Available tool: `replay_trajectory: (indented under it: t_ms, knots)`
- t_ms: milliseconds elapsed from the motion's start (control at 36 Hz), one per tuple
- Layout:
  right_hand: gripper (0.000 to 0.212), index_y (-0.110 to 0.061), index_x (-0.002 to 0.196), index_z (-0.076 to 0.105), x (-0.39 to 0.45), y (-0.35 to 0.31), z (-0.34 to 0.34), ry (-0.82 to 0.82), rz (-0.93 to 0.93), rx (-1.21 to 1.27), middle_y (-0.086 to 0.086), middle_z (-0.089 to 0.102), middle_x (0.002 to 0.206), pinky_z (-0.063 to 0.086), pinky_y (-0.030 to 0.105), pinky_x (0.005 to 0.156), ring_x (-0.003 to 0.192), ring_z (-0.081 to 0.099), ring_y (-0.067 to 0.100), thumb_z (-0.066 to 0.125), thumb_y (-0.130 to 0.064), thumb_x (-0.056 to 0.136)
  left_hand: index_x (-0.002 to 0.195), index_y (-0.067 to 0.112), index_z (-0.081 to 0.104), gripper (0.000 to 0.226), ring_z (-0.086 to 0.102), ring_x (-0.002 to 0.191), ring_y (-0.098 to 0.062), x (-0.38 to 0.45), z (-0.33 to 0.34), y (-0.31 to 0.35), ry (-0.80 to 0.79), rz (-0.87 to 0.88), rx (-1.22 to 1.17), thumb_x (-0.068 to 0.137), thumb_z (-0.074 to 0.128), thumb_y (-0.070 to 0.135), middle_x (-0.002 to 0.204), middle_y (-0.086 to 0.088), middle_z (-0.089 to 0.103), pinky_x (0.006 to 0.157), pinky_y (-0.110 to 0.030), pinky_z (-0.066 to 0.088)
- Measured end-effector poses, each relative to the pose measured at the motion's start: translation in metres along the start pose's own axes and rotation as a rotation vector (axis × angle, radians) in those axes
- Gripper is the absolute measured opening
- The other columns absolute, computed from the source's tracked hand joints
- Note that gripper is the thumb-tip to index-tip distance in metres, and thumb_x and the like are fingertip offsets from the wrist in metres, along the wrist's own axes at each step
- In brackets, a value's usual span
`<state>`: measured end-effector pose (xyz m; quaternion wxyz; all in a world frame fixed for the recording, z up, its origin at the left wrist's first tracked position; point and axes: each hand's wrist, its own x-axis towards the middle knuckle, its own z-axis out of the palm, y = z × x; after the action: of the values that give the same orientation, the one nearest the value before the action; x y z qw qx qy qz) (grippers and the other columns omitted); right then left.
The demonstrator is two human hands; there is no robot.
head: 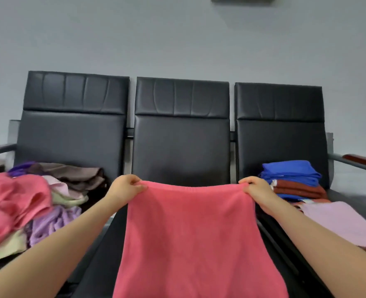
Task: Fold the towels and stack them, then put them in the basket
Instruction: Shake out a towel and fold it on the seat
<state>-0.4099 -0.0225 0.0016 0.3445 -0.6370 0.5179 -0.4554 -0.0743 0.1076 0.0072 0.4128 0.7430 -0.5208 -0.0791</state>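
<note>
A coral pink towel (195, 235) hangs stretched in front of me over the middle seat. My left hand (126, 190) pinches its top left corner and my right hand (257, 190) pinches its top right corner, so the top edge is pulled taut. On the left seat lies a loose heap of unfolded towels (33, 203) in pink, lilac, pale green and brown. A stack of folded towels (293, 181), blue and dark red, sits on the right seat, with a pale pink folded towel (339, 222) in front of it. No basket is in view.
A black three-seat bench (181, 143) stands against a grey wall. Metal armrests with wooden tops (362, 161) flank both ends. The towel hides most of the middle seat.
</note>
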Motion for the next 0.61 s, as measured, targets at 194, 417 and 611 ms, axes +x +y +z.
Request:
replay_trajectory:
  t_ms: [194,417,611]
  knots:
    - [0.030,-0.003,0.105,0.067,0.033,0.053,0.038,0.050,0.135,0.091,0.009,0.063,0.095,0.044,0.024,0.062,0.072,0.055,0.015,0.056,0.010,0.081,0.102,0.008,0.069,0.018,0.061,0.093,-0.024,0.027,0.054,-0.046,0.124,-0.012,0.039,0.088,0.063,0.017,0.097,-0.008,0.069,0.075,-0.027,0.039]
    - [0.027,-0.013,0.107,0.067,0.077,0.076,0.071,0.128,0.115,0.049,0.003,0.063,0.107,0.040,0.024,0.083,0.098,0.056,0.015,0.060,0.000,0.084,0.103,0.007,0.068,0.018,0.062,0.099,-0.030,0.073,0.083,-0.070,0.145,-0.014,0.107,0.090,0.061,0.017,0.102,-0.012,0.070,0.082,-0.033,0.044]
    - [0.042,-0.002,0.128,0.059,0.103,0.102,0.103,0.036,0.161,-0.166,0.015,0.058,0.134,0.038,0.026,0.099,0.125,0.052,0.028,0.046,0.004,0.089,0.108,0.010,0.063,0.021,0.059,0.102,-0.034,0.104,0.102,-0.082,0.143,-0.083,0.177,0.091,0.054,0.018,0.107,-0.013,0.067,0.079,-0.036,0.044]
